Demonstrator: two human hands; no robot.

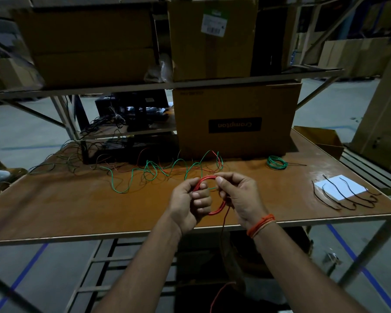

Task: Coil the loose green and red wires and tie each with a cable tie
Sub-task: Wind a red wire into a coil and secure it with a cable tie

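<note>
A red wire coil [217,210] hangs between both hands above the wooden table [77,206]. My left hand [191,203] grips the coil's left side with curled fingers. My right hand [239,196] pinches the top of the coil between thumb and fingers. A loose red tail [222,231] drops from the coil past the table's front edge to the floor. Loose green wire [149,171] mixed with thin red wire lies tangled behind the hands. A wound green coil [277,162] sits at the back right. Several black cable ties [345,195] lie on and beside a white sheet [340,187] at the right.
A cardboard box [235,119] stands at the back of the table. A metal shelf [167,84] above carries more boxes. Dark wires [70,159] sprawl at the back left beside a black device [131,147]. A small open box [323,138] sits at the far right corner.
</note>
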